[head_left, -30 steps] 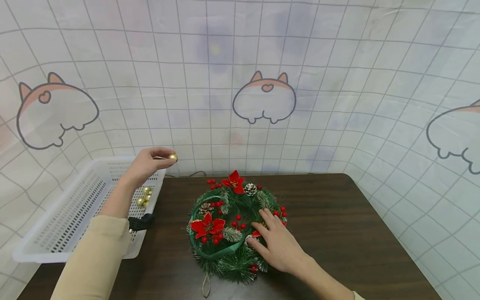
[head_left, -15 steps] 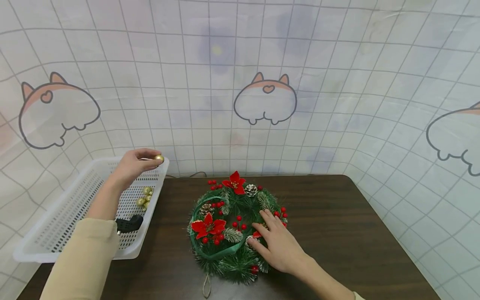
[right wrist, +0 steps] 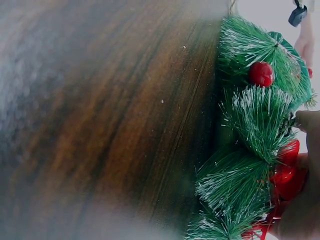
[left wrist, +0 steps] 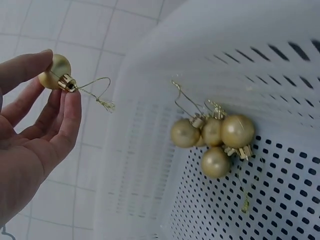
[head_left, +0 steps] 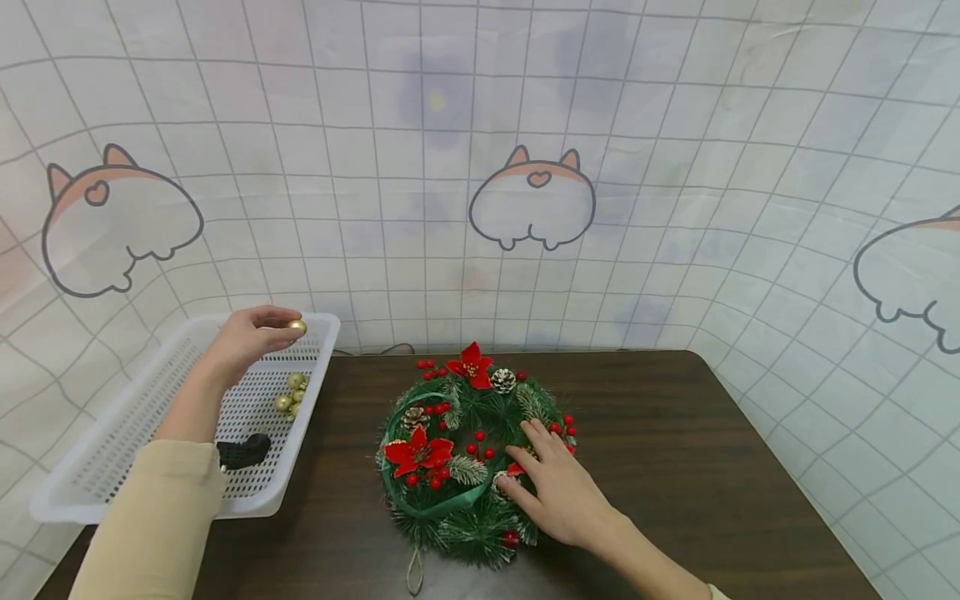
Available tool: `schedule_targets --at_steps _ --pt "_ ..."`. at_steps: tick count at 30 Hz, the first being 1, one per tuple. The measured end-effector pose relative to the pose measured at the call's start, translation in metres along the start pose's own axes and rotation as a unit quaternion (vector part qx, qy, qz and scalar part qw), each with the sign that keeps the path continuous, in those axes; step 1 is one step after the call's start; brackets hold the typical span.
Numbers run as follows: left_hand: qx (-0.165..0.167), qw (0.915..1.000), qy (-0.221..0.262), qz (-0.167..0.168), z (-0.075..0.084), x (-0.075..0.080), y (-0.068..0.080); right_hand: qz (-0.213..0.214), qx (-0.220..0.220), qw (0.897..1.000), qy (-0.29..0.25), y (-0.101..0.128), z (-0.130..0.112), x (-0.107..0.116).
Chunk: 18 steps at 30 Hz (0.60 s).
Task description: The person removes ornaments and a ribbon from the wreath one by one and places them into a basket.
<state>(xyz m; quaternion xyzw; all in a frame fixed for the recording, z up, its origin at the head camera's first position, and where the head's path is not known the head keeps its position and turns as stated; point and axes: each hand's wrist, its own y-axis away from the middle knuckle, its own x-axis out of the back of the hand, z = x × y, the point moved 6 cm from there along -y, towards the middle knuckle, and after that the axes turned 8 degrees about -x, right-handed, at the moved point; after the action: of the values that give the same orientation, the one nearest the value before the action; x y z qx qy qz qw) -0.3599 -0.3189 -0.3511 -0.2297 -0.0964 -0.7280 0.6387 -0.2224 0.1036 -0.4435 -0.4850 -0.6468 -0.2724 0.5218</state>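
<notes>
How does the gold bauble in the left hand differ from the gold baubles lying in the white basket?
The held bauble is single, pinched between the left hand's fingertips above the basket; the basket baubles lie bunched together, touching, on the perforated floor near the wall. The held bauble's wire hook hangs free in the air; the bunch's hooks look tangled. Both are matte gold, capped, and look alike in size.

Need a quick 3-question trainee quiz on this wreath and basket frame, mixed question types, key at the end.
1. True or false: the left hand pinches a gold bauble above the white basket.
2. What does the right hand rest on? A) the basket B) the wreath C) the bare table
3. Fill in: the other gold baubles lie clustered inside the ____.

Key: 1 true; 2 B; 3 basket.
</notes>
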Motion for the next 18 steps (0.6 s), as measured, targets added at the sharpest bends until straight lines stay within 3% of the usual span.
schedule_targets --at_steps 18 --pt "0.057 0.998 -0.022 -0.014 -0.055 0.008 0.007 0.005 0.0 1.0 0.0 0.0 0.001 -0.002"
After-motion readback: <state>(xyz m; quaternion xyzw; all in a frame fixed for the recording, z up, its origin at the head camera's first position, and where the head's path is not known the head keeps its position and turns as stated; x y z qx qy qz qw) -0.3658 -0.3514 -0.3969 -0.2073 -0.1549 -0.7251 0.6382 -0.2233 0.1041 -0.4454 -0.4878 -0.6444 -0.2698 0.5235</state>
